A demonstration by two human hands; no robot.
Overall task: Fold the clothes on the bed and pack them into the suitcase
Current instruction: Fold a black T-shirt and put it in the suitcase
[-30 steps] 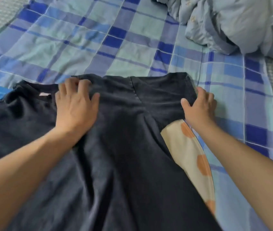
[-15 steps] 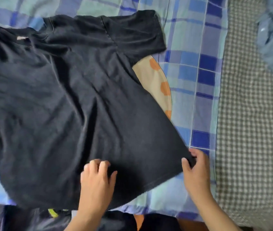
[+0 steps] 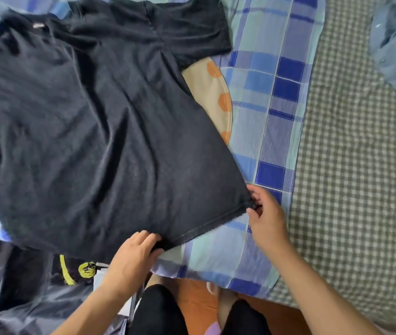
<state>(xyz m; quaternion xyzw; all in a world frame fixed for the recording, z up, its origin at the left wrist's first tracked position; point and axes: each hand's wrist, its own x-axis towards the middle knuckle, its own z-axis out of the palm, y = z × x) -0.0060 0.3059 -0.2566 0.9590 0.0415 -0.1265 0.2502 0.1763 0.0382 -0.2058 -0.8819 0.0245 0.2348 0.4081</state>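
Black T-shirt (image 3: 100, 122) spread flat across frame centre on plaid bedsheet (image 3: 276, 97). Left hand (image 3: 132, 258) pinching bottom hem, fingers curled. Right hand (image 3: 268, 217) gripping lower-right hem corner.

floor (image 3: 193, 302): orange-brown | bed: blue plaid sheet (image 3: 281, 97), grey checked mattress (image 3: 351, 165)

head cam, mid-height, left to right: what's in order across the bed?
black T-shirt → cream cloth with orange spots → blue plaid sheet → grey checked cover
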